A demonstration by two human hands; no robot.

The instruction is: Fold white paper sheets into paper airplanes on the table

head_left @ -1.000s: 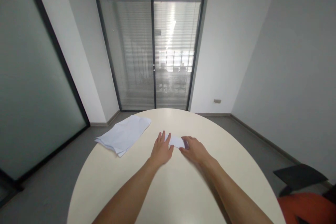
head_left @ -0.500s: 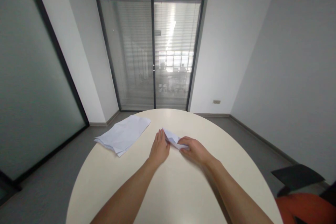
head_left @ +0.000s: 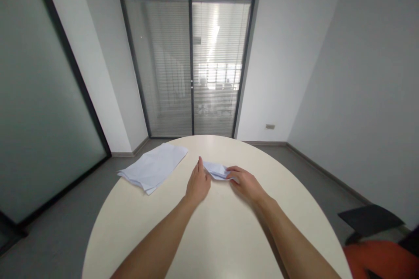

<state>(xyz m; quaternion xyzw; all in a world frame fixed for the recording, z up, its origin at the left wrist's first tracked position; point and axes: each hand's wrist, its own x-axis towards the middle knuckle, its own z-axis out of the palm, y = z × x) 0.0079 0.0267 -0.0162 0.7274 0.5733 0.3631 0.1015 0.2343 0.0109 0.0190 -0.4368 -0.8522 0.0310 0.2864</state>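
A small folded piece of white paper (head_left: pixel 216 171) lies between my hands on the round table, its layers slightly parted. My left hand (head_left: pixel 198 184) holds the left end, fingers pointing away from me and thumb on the near side. At the right end, my right hand (head_left: pixel 245 183) pinches the paper between thumb and fingers. The paper's two ends are partly hidden by my fingers.
Several larger sheets of white paper (head_left: pixel 155 166) lie in a loose stack at the left edge of the cream table (head_left: pixel 216 235). An orange and black chair (head_left: pixel 379 257) stands at the lower right. Beyond the table is a glass partition with blinds (head_left: pixel 160 69).
The paper lay flat, then its layers opened and tilted between my hands; now it is flatter again. My left fingers turned from spread on top to closed around the left end.
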